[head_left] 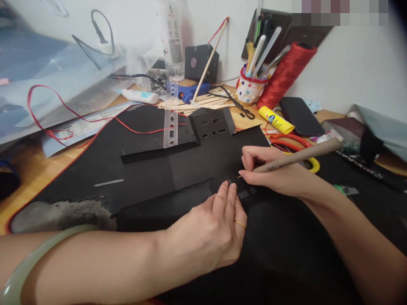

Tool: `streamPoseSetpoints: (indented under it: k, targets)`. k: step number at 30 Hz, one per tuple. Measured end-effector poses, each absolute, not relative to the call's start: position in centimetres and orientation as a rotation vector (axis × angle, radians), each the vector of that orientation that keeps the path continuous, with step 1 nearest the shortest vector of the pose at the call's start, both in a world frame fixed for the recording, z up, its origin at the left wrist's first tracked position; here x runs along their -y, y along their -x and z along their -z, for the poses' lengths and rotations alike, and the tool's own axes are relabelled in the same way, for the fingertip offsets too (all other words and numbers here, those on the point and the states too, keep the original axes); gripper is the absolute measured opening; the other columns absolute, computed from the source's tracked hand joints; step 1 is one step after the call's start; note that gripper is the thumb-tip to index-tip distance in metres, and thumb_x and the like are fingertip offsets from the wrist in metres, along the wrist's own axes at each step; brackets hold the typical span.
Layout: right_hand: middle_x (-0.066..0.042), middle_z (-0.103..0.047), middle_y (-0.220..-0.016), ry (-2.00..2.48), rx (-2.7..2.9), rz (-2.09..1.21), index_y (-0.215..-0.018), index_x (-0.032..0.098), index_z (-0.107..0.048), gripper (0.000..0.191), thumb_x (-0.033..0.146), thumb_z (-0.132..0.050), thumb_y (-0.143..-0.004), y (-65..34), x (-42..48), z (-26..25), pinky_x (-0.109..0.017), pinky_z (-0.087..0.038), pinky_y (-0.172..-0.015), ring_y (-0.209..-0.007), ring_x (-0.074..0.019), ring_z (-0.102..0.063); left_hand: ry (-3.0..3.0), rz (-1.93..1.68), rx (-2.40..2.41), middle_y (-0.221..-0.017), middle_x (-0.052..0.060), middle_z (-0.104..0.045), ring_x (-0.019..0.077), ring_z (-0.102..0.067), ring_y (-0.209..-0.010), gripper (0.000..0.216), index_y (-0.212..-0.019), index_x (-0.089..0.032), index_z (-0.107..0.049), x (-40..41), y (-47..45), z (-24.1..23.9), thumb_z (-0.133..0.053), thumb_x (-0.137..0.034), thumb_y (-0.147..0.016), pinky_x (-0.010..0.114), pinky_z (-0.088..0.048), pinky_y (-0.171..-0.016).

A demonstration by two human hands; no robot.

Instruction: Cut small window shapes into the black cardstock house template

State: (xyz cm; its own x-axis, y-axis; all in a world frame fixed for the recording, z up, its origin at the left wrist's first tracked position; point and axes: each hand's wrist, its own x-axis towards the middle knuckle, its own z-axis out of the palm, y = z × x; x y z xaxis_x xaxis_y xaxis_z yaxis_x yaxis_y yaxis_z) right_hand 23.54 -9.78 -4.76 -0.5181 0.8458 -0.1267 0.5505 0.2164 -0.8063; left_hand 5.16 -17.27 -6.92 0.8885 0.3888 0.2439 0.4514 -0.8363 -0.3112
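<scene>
Where the view begins, one pale green bangle (pixel 32 262) circles the left wrist. The left hand (pixel 213 228) lies flat with fingers stretched out, gripping nothing and pressing down on the black card (pixel 159 169). It wears one gold ring (pixel 240 223).

Just beyond its fingertips, the right hand (pixel 270 173) is pinched round one brown-barrelled tool (pixel 299 156). The tool's tip touches the card right beside the left fingertips, among a few small cut openings. The barrel carries dark writing, too small to read.

Further back lies one folded black piece (pixel 211 125) with five small slots that I can count. One clear stencil ruler (pixel 171 114) rests on its left part. One pair of scissors (pixel 292 142) with red and yellow handles lies behind the right hand.

Beyond those are one yellow glue stick (pixel 276 120), its label unreadable, and one dark phone (pixel 300 115). One blue glue gun (pixel 187 91) lies on a scatter of wooden sticks, and one white tube (pixel 140 96) sits nearby.

Farthest, by the wall, are one dotted pen cup (pixel 251 89), one red thread spool (pixel 286 74) and one black box (pixel 200 61).
</scene>
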Motion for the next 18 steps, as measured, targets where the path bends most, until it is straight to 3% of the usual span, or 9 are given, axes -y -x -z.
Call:
streamPoseSetpoints:
  k: [12,18]
  targets:
    - [0.005,-0.039,-0.057,1.292,2.084,-1.233,-0.060,0.019,-0.036,0.023,0.014,-0.057,-0.069,-23.66,9.64,5.12,-0.024,-0.023,-0.044,-0.051,-0.0077,-0.032,2.690,0.271,0.641,-0.113,0.030,-0.049,0.0346,-0.049,-0.108,0.036,-0.109,0.008,-0.049,17.34,-5.15,7.19,-0.033,-0.011,-0.082,0.035,-0.048,-0.081]
    - [0.007,-0.036,-0.049,1.194,1.585,-1.268,-0.058,0.019,-0.035,0.028,0.021,-0.058,-0.073,-23.55,9.89,5.21,-0.022,-0.023,-0.041,-0.043,-0.0057,-0.034,2.694,0.277,0.623,-0.113,0.028,-0.050,0.0338,-0.049,-0.108,0.036,-0.109,0.006,-0.049,17.13,-4.94,7.06,-0.034,-0.010,-0.081,0.034,-0.049,-0.079]
